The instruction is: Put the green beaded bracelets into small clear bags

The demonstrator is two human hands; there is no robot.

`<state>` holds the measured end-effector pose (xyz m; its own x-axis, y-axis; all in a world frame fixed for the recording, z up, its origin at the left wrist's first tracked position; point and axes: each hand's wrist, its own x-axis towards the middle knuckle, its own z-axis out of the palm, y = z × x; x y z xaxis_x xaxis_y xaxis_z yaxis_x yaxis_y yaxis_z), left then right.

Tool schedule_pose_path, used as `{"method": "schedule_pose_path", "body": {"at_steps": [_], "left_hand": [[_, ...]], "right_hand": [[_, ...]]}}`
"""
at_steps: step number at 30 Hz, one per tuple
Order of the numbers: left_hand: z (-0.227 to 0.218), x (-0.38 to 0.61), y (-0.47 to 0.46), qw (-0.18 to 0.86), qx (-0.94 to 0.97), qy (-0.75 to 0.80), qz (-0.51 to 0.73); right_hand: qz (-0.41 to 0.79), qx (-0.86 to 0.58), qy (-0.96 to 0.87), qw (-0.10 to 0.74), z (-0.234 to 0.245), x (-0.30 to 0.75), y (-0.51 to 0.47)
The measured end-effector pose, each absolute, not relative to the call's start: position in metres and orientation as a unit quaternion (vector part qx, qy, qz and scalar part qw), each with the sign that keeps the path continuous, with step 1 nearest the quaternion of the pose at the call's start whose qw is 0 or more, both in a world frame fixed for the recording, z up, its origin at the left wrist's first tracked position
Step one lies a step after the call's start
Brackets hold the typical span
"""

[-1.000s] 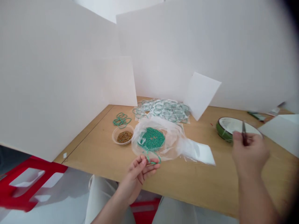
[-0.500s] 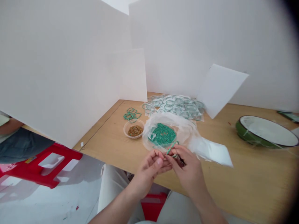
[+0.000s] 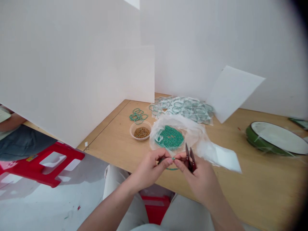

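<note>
My left hand [image 3: 150,166] and my right hand [image 3: 196,179] meet over the near table edge. Both pinch a thin green beaded strand [image 3: 172,167] between their fingertips. The right hand also holds small dark red thread snips [image 3: 190,157], their blades pointing up and away. Just beyond the hands a clear plastic bag [image 3: 192,134] lies open with a heap of green beads [image 3: 171,137] in it.
A small clear cup of brown beads [image 3: 141,131] stands left of the bag, with loose green bead rings [image 3: 137,115] behind it. Several bagged green rings [image 3: 183,109] lie further back. A green-rimmed dish [image 3: 274,138] sits at right. White boards enclose the table. A red stool [image 3: 43,163] and another person's arm [image 3: 11,123] are at left.
My right hand came in from the right with the snips and joined my left hand on the strand. The snips now stick up between the fingers. The view shifted right.
</note>
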<state>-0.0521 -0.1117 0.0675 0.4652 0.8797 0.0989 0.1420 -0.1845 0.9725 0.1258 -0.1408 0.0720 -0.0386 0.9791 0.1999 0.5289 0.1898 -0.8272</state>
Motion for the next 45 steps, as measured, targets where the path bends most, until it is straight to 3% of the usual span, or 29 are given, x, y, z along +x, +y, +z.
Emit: {"method": "schedule_pose_path", "body": {"at_steps": [5, 11, 17, 31, 39, 45], "left_hand": [[0.068, -0.050, -0.114, 0.596, 0.590, 0.358, 0.411], [0.073, -0.047, -0.118, 0.618, 0.564, 0.357, 0.414], [0.070, -0.049, -0.116, 0.623, 0.589, 0.357, 0.370], [0.077, -0.047, -0.122, 0.558, 0.603, 0.403, 0.404], [0.073, -0.046, -0.120, 0.613, 0.593, 0.371, 0.366], [0.081, -0.047, -0.120, 0.567, 0.590, 0.395, 0.417]], "right_hand": [[0.199, -0.577, -0.655, 0.445, 0.070, 0.118, -0.146], [0.183, -0.551, -0.651, 0.488, 0.069, 0.111, -0.148], [0.153, -0.540, -0.679, 0.473, 0.063, 0.115, -0.150], [0.070, -0.534, -0.697, 0.474, 0.064, 0.116, -0.150], [0.079, -0.517, -0.714, 0.466, 0.064, 0.114, -0.152], [0.096, -0.533, -0.698, 0.469, 0.069, 0.115, -0.153]]}}
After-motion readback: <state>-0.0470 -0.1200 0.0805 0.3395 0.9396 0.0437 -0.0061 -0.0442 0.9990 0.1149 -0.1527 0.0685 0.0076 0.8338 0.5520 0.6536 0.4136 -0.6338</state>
